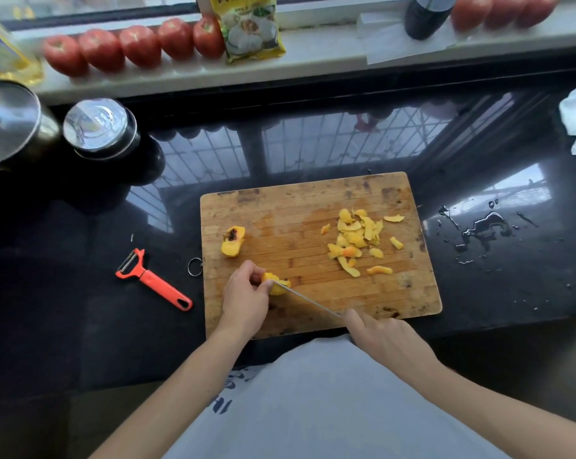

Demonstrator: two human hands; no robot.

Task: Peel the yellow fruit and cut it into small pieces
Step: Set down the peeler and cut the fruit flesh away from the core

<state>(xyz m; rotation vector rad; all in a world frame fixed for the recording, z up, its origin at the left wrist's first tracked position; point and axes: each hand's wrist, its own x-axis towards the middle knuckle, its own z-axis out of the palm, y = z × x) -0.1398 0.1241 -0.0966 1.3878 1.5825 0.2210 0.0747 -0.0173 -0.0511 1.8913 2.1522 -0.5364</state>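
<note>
Left hand (245, 294) is curled over a chunk of the yellow fruit (277, 284), fingertips pinching it down on the cutting board (313, 200) near the front left corner. Right hand (384, 339) is wrapped around a knife handle with the index finger laid along the top, and the knife (308, 301) blade runs diagonally up-left so its tip end sits right on that chunk, touching it beside the left fingertips.

So peeling looks done to me. There's a heap of peelings (358, 238) on the right half of the board, well apart from the cutting spot, and the orange peeler (152, 279) is lying off the board on the dark counter (81, 326) to the left. A second fruit piece (233, 241) sits near the board's left edge with a dark pit area showing on it. I'd say we're in the cutting stage, early-ish, since I don't see any small diced bits yet, just two big pieces.

Next move probably needs the blade pushed down through the held chunk while those left fingers stay tucked back, because they're really close to the edge. The pit part could make the knife skid, so I'd go slow there.

Also some spilled water (482, 226) on the counter to the right of the board.
</note>
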